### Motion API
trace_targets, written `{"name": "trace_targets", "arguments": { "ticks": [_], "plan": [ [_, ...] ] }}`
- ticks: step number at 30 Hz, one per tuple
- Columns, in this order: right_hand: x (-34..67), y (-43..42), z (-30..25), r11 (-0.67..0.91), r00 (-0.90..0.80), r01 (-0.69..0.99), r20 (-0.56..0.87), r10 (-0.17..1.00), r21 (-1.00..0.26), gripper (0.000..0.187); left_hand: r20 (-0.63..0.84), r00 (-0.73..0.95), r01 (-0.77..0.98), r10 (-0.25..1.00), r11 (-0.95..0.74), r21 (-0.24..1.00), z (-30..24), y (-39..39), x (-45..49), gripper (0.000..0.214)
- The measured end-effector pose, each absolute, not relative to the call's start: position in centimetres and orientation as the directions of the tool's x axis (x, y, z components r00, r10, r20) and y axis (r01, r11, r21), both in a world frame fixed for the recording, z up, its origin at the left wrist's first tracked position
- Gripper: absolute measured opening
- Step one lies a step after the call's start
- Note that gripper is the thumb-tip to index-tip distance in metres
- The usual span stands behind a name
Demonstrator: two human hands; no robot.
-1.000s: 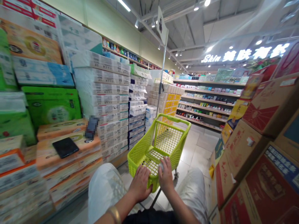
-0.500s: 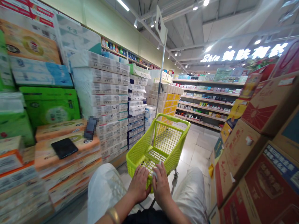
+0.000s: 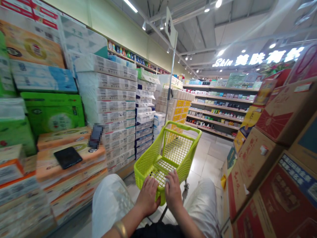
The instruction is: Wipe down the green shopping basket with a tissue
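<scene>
A lime-green plastic shopping cart [image 3: 173, 148] stands in the aisle right before me, its basket holding nothing I can see. My left hand [image 3: 148, 195] is wrapped over the cart's near rim. My right hand [image 3: 172, 191] grips the same rim beside it, with a small pale object half hidden under the fingers. A gold bangle [image 3: 120, 228] sits on my left wrist. My knees in white trousers [image 3: 111, 201] show below both hands.
Stacked tissue and paper packs [image 3: 109, 105] line the left side, with a black phone [image 3: 68, 157] lying on an orange pack. Cardboard cartons [image 3: 272, 158] crowd the right. Tiled floor [image 3: 213, 152] runs ahead to product shelves [image 3: 218, 109]. A sign pole [image 3: 170, 82] rises behind the cart.
My right hand slid a little left along the cart rim, closer to my left hand. The cart shifted slightly left and nearer to me.
</scene>
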State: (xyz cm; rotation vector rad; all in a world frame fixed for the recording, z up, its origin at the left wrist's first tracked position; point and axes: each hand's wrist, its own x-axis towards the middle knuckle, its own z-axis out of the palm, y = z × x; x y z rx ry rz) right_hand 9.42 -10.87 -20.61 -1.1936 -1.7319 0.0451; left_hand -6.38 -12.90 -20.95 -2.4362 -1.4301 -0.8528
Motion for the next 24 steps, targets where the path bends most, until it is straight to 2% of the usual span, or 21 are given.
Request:
{"name": "trace_targets", "arguments": {
  "ticks": [3,5,12,15,17,22,24],
  "plan": [
    [8.2,-13.3,-20.7,0.614,-0.194,0.664,0.695,0.692,-0.427,0.031,0.564,0.378,0.849,0.735,-0.518,0.107,-20.5,-13.1,-6.6,0.041],
    [8.6,-13.1,-20.1,0.631,-0.229,0.659,0.690,0.687,-0.410,0.030,0.556,0.372,0.852,0.743,-0.512,0.114,-20.3,-13.1,-6.6,0.040],
    [12.1,-6.7,-17.8,0.470,0.041,0.685,0.673,0.738,-0.557,0.026,0.535,0.356,0.852,0.766,-0.501,0.150,-20.4,-13.1,-6.2,0.044],
    [11.4,-7.1,-18.4,0.455,0.095,0.682,0.686,0.721,-0.572,0.027,0.554,0.350,0.848,0.755,-0.507,0.154,-20.7,-13.1,-6.2,0.045],
    [10.1,-8.9,-19.2,0.477,0.074,0.682,0.701,0.709,-0.555,0.027,0.569,0.349,0.846,0.745,-0.511,0.150,-20.8,-13.1,-6.4,0.045],
    [8.0,-12.2,-20.3,0.581,-0.119,0.671,0.706,0.698,-0.461,0.030,0.581,0.361,0.841,0.729,-0.523,0.134,-20.7,-13.1,-6.8,0.043],
    [8.6,-11.3,-19.8,0.566,-0.121,0.689,0.697,0.707,-0.453,0.033,0.571,0.354,0.848,0.741,-0.512,0.138,-20.7,-13.1,-6.8,0.041]
  ]
}}
